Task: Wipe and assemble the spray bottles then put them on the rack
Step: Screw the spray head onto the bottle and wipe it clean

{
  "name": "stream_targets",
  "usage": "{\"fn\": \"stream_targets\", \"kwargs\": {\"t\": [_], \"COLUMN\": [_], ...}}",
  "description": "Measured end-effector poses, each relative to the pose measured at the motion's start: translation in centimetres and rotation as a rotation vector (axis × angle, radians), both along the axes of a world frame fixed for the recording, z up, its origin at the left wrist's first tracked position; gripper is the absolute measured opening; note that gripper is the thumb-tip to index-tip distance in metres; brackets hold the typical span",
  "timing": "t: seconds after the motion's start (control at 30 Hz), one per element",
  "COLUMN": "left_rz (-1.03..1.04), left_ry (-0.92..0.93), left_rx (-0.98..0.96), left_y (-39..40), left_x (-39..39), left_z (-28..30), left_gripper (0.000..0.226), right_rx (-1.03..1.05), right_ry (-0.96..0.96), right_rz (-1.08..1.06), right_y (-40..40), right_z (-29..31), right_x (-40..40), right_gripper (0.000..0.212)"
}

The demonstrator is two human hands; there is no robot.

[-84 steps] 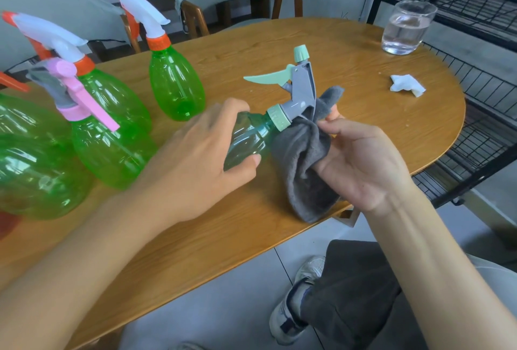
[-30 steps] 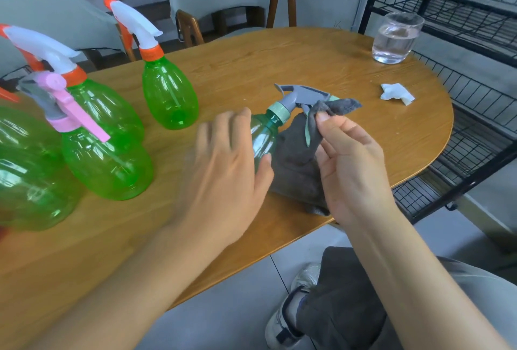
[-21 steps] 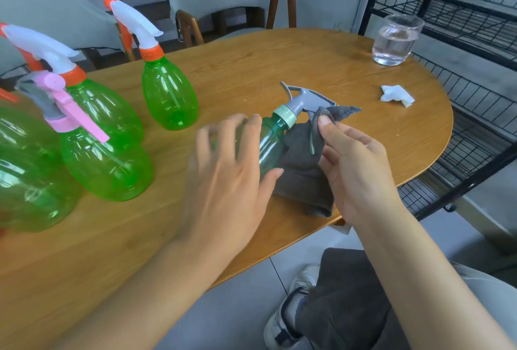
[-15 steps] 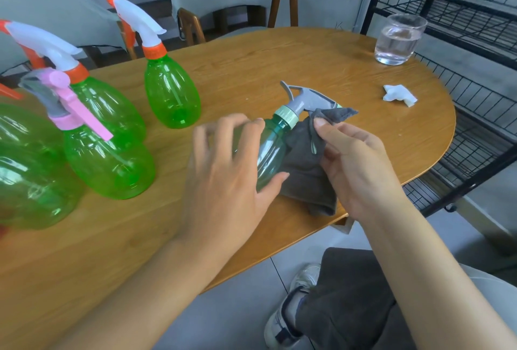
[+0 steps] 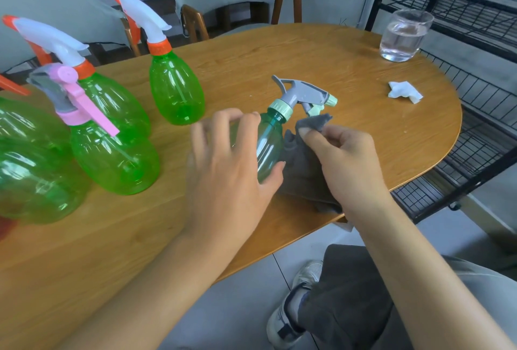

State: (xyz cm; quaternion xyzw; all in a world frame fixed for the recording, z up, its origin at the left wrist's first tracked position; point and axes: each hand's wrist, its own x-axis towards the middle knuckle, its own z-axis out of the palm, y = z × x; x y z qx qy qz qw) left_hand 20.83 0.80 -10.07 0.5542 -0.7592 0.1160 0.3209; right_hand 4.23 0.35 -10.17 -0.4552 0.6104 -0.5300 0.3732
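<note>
Translucent teal spray bottle beside soft, crumpled grey cloth

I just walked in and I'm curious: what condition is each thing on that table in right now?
Teal spray bottle: tilted, gray trigger head on, gripped by left hand.
Gray cloth: bunched, pinched by right hand.
Green spray bottles: upright, trigger heads fitted.
Glass: upright, holds water.
White tissue: crumpled, lying loose.
Black wire rack: no bottles seen on it.
</note>
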Motion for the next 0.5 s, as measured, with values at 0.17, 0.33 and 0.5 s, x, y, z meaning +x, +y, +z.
{"fn": "stream_targets", "kwargs": {"t": [0.17, 0.33, 0.5], "left_rz": [-0.038, -0.018, 0.089], "left_ry": [0.003, -0.003, 0.022], "left_rx": [-0.032, 0.003, 0.018], "left_y": [0.3, -0.1, -0.9], "left_x": [0.0, -0.4, -1.3], "left_z": [-0.4, -0.2, 0.0], "left_gripper": [0.063, 0.060, 0.058], "right_rx": [-0.093, -0.121, -0.085], "right_ry": [-0.167, 0.159, 0.313], "right_rz": [-0.077, -0.082, -0.102], "right_y": [-0.1, -0.6, -0.3], "right_z": [0.4, -0.5, -0.8], "right_x": [0.5, 0.8, 1.5], "right_gripper": [0.016, 0.017, 0.035]}}
